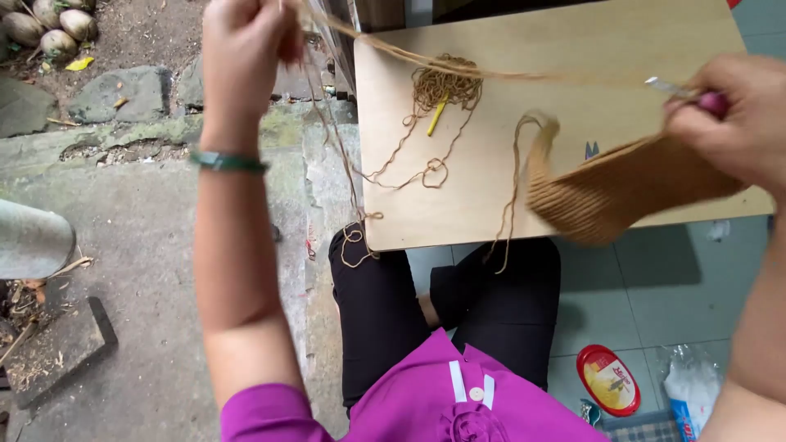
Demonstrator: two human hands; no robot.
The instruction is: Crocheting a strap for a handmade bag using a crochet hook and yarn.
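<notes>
Coarse tan yarn, pale wood and grey stone: the surfaces around a pair of working hands.

A matt, fibrous tan yarn (pixel 458 69) runs taut from the left hand's (pixel 246 49) grip to the right hand's (pixel 729 123), where a ribbed, woolly crocheted piece (pixel 614 196) hangs just below a hook (pixel 679 90) with a bright metal shaft and a glossy purple plastic handle. Under both grips lies a smooth, pale plywood tabletop (pixel 655 41) with a loose, frizzy heap of the same yarn. A glossy green bangle (pixel 228 162) circles the left wrist. Beyond it, the stone ground (pixel 123 229) looks rough and mossy. The blouse (pixel 409 401) is soft magenta cloth.
</notes>
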